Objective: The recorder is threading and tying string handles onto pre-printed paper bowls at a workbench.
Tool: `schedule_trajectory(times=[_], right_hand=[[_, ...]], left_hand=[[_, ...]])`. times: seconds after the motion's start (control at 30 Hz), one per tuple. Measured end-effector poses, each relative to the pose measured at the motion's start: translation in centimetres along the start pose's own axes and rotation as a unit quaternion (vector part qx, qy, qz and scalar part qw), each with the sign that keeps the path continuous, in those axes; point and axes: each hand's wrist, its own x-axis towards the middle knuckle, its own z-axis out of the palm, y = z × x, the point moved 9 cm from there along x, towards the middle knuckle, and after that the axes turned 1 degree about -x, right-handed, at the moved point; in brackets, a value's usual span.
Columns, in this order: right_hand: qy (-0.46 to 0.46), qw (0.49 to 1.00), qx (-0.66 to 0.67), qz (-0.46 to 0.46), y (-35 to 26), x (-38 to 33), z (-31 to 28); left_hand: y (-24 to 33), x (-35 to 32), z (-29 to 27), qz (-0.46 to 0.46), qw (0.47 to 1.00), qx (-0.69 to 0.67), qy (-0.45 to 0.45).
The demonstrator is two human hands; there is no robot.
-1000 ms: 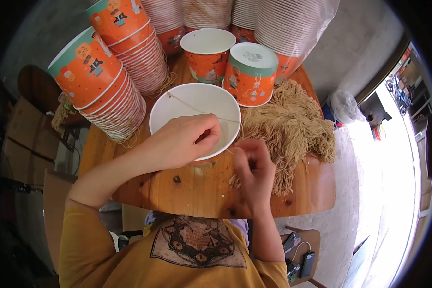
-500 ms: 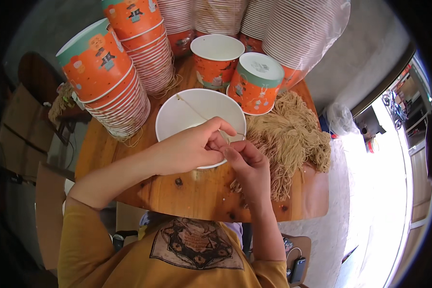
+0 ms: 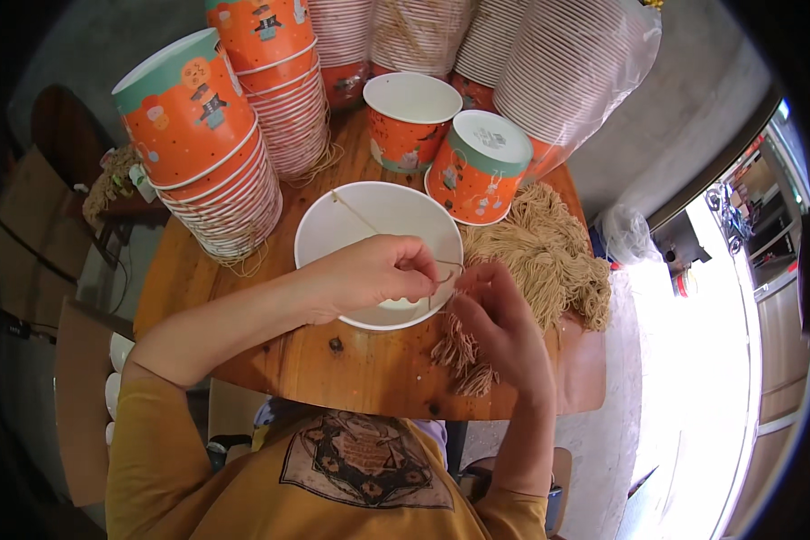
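Observation:
A white paper bucket [image 3: 360,225] stands open on the round wooden table [image 3: 351,360] in front of me. A thin tan string [image 3: 360,216] runs across its mouth as a handle. My left hand [image 3: 378,270] reaches over the bucket's near rim and pinches the string's end at the right side. My right hand [image 3: 495,315] meets it there, fingers closed on the same string. A heap of tan strings [image 3: 549,261] lies just right of my hands, with a small bundle [image 3: 463,355] under my right wrist.
Tall stacks of orange printed paper buckets [image 3: 207,153] lean at the left and back. One upright bucket [image 3: 409,121] and one upside-down bucket [image 3: 477,166] stand behind the white one. Stacks in a plastic bag [image 3: 567,72] fill the back right. The floor lies bright at the right.
My hands have shifted slightly right along the bucket's rim and drawn together, both now pinching the string at the right edge.

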Motion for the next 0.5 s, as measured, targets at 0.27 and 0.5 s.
schedule_trajectory(times=[0.27, 0.5], right_hand=[[-0.111, 0.988, -0.104, -0.04, -3.5, -1.0, -0.4], [0.018, 0.998, -0.027, -0.044, -2.9, 1.7, -1.0]], left_hand=[[0.7, 0.6, 1.7, 0.017, 0.999, -0.006, -0.046], [1.1, 0.6, 2.1, 0.057, 0.994, 0.086, -0.017]])
